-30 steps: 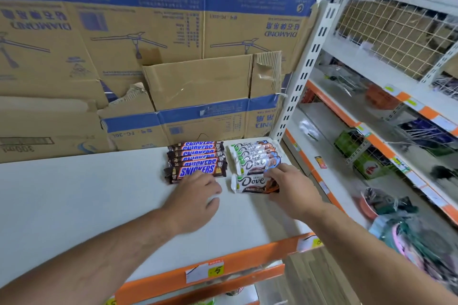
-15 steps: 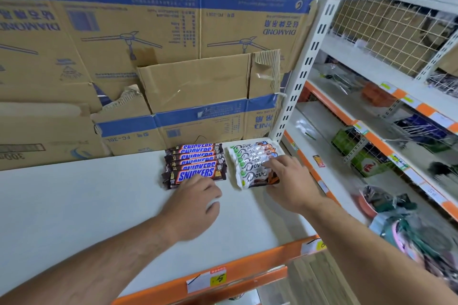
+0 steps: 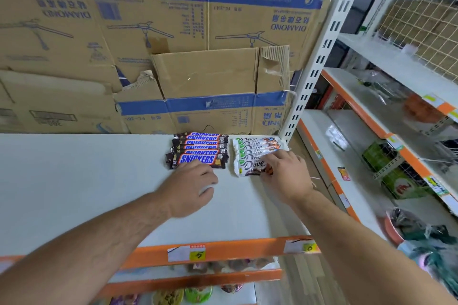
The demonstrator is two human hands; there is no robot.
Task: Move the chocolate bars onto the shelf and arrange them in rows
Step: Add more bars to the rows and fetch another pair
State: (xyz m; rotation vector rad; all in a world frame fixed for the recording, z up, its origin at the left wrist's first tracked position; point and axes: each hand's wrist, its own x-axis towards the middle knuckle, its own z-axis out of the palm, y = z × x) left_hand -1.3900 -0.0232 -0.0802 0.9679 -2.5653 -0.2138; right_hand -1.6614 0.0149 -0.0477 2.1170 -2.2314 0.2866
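A row of several Snickers bars (image 3: 198, 150) lies at the back of the white shelf (image 3: 74, 181). Beside it on the right is a row of several white Dove bars (image 3: 250, 153). My left hand (image 3: 190, 188) rests on the shelf just in front of the front Snickers bar, fingers loosely curled, holding nothing. My right hand (image 3: 285, 173) lies over the right end of the front Dove bars. Its fingers press on top of them and its thumb is at the front edge, hiding that end.
Flattened cardboard boxes (image 3: 173, 44) stand behind the bars as a back wall. A white slotted upright (image 3: 314, 74) borders the shelf on the right. An orange front edge (image 3: 223, 251) carries price tags. More shelves with goods (image 3: 401, 168) run along the right.
My right hand has pushed the front Dove bar back against its row and now lies over the row's right end. My left hand has stayed in front of the Snickers bars.
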